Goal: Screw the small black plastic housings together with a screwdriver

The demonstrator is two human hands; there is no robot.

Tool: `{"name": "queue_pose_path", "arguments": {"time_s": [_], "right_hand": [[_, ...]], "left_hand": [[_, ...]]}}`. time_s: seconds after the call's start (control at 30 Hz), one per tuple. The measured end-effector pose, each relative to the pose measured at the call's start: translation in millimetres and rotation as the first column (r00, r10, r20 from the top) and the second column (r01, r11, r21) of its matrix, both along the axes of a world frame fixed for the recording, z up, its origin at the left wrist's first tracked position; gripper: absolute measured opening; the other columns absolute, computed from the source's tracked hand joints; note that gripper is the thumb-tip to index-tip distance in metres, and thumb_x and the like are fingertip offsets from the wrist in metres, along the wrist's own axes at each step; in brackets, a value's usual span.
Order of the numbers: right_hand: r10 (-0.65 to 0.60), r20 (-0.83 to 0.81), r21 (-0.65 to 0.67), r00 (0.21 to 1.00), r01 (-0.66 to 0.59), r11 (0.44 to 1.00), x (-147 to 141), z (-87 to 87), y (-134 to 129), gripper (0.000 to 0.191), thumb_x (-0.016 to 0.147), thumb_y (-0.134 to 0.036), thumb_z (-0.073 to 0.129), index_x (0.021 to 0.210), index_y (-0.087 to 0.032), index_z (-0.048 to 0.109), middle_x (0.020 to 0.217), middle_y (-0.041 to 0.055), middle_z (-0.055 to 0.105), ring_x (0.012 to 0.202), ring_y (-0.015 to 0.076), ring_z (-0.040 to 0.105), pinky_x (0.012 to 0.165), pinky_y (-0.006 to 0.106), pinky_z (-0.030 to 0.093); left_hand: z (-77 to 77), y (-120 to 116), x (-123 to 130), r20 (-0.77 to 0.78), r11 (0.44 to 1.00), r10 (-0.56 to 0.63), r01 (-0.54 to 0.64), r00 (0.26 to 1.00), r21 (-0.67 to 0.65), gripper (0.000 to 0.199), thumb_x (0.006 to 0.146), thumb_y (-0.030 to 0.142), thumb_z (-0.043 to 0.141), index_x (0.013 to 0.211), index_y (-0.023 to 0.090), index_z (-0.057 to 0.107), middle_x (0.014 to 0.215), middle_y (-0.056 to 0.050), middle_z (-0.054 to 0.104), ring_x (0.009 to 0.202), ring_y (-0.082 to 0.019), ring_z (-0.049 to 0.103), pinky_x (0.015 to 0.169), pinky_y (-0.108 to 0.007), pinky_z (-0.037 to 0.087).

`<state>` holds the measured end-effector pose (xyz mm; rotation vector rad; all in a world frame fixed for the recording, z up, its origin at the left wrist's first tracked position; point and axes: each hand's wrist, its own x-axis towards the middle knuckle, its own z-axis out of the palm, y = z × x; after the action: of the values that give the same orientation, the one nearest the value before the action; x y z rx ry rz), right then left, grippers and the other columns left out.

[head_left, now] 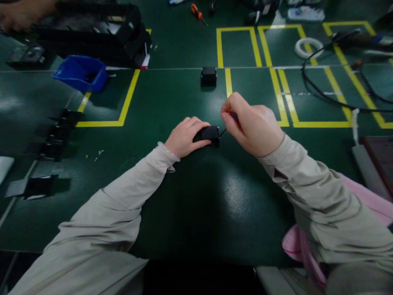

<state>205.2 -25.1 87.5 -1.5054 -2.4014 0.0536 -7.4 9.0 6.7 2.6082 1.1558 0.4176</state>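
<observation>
My left hand (187, 137) grips a small black box (210, 133) on the green tabletop, thumb along its near side and fingers on the far side. Just right of it, my right hand (250, 125) is closed around a small screwdriver (223, 132). Its handle is mostly hidden in my fist, and the thin dark shaft slants down to the box's right end. Whether the tip sits in a screw is too small to tell. A second black box (208, 76) stands farther back, apart from both hands. Several tiny screws (98, 155) lie loose to the left.
A blue bin (81, 73) and a black crate (92, 35) stand at the back left, with another person's hand (24, 14) beside the crate. Several black parts (57, 137) line the left. An orange screwdriver (198, 12), a white tape ring (308, 48) and a black cable (325, 95) lie farther back.
</observation>
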Motion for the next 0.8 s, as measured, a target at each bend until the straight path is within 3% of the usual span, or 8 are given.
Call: {"name": "queue_pose_path", "arguments": {"time_s": [0.33,0.8], "right_hand": [[-0.004,0.000,-0.014,1.000,0.004,1.000,1.1,-1.9,1.4,0.040,0.099,-0.043,0.028,0.110,-0.018,0.057,0.078,0.0043,0.065,0.065,0.0155,0.060,0.065,0.029,0.039],[0.021,-0.031,-0.005,0.999,-0.021,1.000,0.1,-3.8,1.5,0.037,0.098,-0.037,0.028,0.111,-0.017,0.057,0.082,0.0045,0.065,0.066,0.0152,0.059,0.066,0.029,0.039]], "left_hand": [[-2.9,0.9,-1.1,0.007,1.000,-0.010,0.010,1.000,0.004,0.048,0.091,0.049,0.058,0.124,0.015,0.058,0.114,-0.012,0.060,0.103,-0.029,0.054,0.093,-0.043,0.044],[-1.8,0.4,-0.4,0.006,1.000,-0.007,0.007,1.000,0.009,0.046,0.091,0.048,0.060,0.123,0.015,0.059,0.112,-0.012,0.060,0.102,-0.028,0.053,0.092,-0.042,0.045]]}}
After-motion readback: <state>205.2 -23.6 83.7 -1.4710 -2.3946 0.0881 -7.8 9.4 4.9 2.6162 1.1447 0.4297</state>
